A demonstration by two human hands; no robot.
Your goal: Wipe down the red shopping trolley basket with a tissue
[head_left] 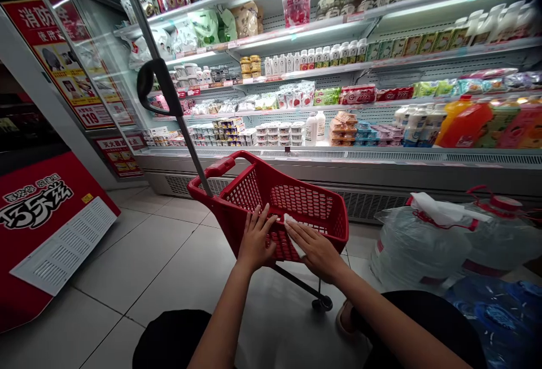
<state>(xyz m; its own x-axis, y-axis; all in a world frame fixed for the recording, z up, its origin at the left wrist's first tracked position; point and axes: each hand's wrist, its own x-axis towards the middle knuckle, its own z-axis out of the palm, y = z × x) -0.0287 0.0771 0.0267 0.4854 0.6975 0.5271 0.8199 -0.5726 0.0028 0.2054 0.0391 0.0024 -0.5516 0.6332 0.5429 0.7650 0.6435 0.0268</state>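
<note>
A red plastic shopping basket on wheels [302,200] stands on the floor in front of me, with a long metal bar and black handle [163,84] rising at its left. My left hand [256,239] rests against the near side of the basket, its fingers spread and holding nothing. Beside it, my right hand [315,247] presses a white cloth or tissue [293,233] flat against the same side near the rim. Its fingers lie extended over the cloth.
An open refrigerated shelf [254,160] with dairy and drinks spans the back. Wrapped large water bottles [419,245] and blue bottles [497,315] stand at the right. A red freezer [55,233] is at the left. My knees frame the bottom.
</note>
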